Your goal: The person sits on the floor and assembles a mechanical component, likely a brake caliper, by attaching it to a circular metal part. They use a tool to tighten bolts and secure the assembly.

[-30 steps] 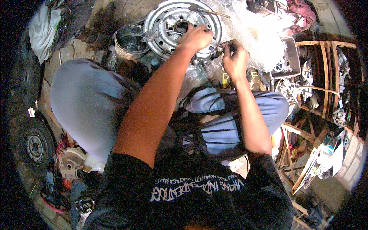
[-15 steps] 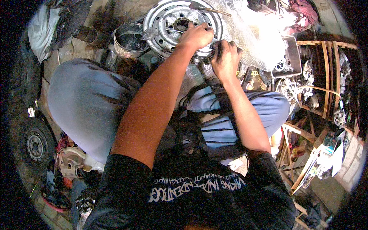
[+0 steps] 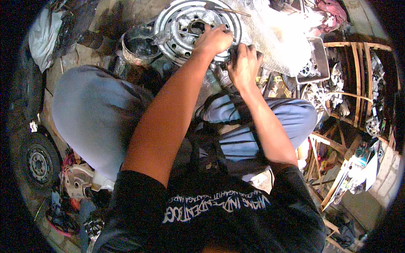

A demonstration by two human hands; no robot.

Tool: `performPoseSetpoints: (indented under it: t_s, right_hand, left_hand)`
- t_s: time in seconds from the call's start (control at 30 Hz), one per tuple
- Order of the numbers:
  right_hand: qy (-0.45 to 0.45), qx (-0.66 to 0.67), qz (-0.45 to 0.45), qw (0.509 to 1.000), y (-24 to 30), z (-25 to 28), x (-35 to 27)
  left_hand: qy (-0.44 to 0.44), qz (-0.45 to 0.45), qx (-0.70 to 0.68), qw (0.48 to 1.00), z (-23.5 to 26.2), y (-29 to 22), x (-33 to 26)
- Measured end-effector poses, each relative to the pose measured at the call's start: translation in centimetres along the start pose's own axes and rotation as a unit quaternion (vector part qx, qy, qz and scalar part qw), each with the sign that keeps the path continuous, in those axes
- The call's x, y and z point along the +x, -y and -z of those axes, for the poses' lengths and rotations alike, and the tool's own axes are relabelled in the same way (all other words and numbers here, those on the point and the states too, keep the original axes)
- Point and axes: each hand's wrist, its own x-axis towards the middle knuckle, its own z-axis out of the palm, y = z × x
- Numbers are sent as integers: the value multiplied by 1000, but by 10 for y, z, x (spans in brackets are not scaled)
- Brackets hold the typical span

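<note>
A silvery steel wheel rim lies at the top of the view, its round centre hole showing. My left hand is closed on the wheel's face, a finger hooked by the centre hole. Close beside it, my right hand bends its fingers over the near right edge of the wheel. What those fingers pinch, if anything, is hidden. Across the wheel's far side rests a paintbrush with a wooden handle.
A round pot with dark contents stands left of the wheel. Bubble wrap lies to the right, near a grey tray with metal parts. A wooden rack stands far right; a tyred wheel is at left.
My right hand has shifted slightly left along the wheel's edge and turned a little. My left hand keeps its place on the wheel. The whole view has drifted slightly.
</note>
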Motion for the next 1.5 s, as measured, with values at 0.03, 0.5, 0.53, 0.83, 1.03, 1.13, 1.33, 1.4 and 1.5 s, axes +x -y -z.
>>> performPoseSetpoints:
  t_s: [0.03, 0.5, 0.53, 0.83, 1.03, 1.13, 1.33, 1.4, 1.5]
  right_hand:
    - [15, 3, 5, 1000, -1, 5, 0]
    - [55, 78, -48, 994, -15, -4, 11]
    - [64, 191, -67, 977, -20, 1, 15]
    - [-35, 257, -73, 963, -21, -1, 5]
    - [-24, 200, -62, 977, -23, -11, -1]
    - [-46, 208, -67, 975, -23, -17, 1]
    - [-44, 268, -95, 958, -25, -21, -6]
    - [-47, 267, -95, 958, -22, -25, -5]
    - [-68, 281, -130, 948, -27, -26, 5]
  left_hand:
    - [14, 3, -13, 1000, 2, -1, -2]
    - [-6, -9, 25, 1000, 0, -4, -7]
    - [4, -7, 16, 1000, 1, -2, -5]
    - [9, -16, 5, 1000, 2, 6, 1]
    - [8, -9, 1, 1000, 5, 5, -2]
    - [4, -15, -1, 1000, 8, 3, -4]
    - [10, -29, -4, 1000, 12, -1, -4]
    - [4, -26, -1, 1000, 15, 2, -4]
    - [-3, -38, -1, 999, 17, -4, -4]
